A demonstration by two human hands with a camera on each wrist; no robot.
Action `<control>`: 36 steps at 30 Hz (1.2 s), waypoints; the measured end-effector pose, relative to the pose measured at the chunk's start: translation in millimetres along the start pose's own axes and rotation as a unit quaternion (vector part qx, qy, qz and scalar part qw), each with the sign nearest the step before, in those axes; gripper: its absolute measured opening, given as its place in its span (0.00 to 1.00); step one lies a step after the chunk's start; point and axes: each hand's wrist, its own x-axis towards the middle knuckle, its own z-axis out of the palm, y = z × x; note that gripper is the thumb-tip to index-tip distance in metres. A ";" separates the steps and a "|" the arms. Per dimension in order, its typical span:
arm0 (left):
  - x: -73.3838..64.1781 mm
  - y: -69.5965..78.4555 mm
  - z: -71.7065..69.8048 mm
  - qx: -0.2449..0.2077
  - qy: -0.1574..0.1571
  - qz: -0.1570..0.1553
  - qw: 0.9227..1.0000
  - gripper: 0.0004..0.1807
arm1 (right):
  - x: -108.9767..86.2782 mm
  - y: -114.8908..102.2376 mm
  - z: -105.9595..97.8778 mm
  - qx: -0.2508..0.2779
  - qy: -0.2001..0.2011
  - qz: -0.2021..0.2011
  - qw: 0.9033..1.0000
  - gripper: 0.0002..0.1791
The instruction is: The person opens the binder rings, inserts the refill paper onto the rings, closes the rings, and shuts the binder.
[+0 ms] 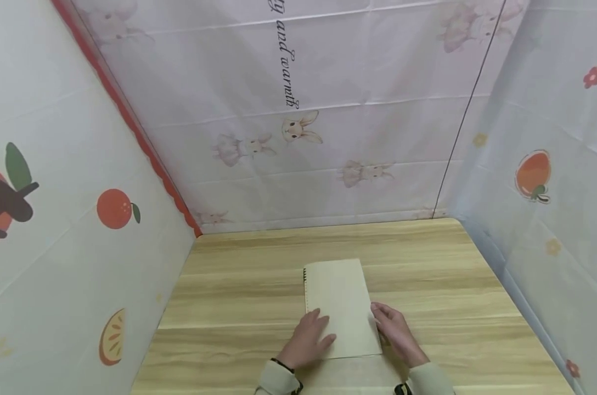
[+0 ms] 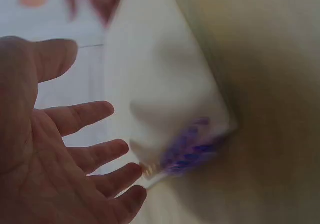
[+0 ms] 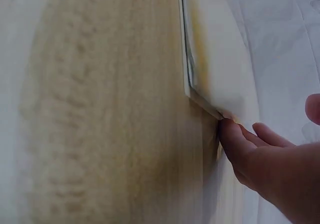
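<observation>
A spiral-bound notebook (image 1: 339,299) with a bare cream page facing up lies on the wooden table, its dark coil (image 1: 305,274) along the left side. My left hand (image 1: 305,337) spreads over the lower left edge, fingers apart, and covers part of the binding. In the left wrist view, a blurred purple-blue patch (image 2: 189,151) shows by those fingertips. At the right edge, my right hand (image 1: 397,332) pinches the notebook's margin between thumb and fingers. From the right wrist, the stacked page edges (image 3: 186,49) show a slight gap, with fingertips (image 3: 230,131) at the edge.
The wood-grain table (image 1: 229,307) reaches back to a cloth wall (image 1: 303,186) printed with rabbits. Fruit-printed cloth walls stand at the left (image 1: 71,263) and the right (image 1: 565,263). Light sleeves (image 1: 429,378) and dark wrist bands frame both hands.
</observation>
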 end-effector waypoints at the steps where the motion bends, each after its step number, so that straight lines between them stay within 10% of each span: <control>1: -1.4 -1.0 4.3 0.019 -0.001 0.002 1.000 0.31 | -0.1 -0.1 0.7 -0.007 0.002 -0.001 1.000 0.37; 8: 7.2 -11.4 4.9 0.054 0.018 -0.005 0.998 0.28 | -6.5 -4.3 7.2 -0.148 0.022 -0.048 0.988 0.32; 16: 54.1 -30.3 -7.7 0.089 0.061 0.004 0.994 0.34 | -17.8 -3.5 19.5 -0.347 -0.037 -0.159 0.924 0.39; 23: 72.2 -41.3 8.4 0.159 0.048 0.001 0.986 0.41 | -19.0 12.2 27.6 -0.450 -0.078 -0.187 0.870 0.43; 36: 77.0 -37.0 12.8 0.184 0.048 0.000 0.982 0.44 | -20.2 11.2 27.5 -0.479 -0.077 -0.166 0.859 0.44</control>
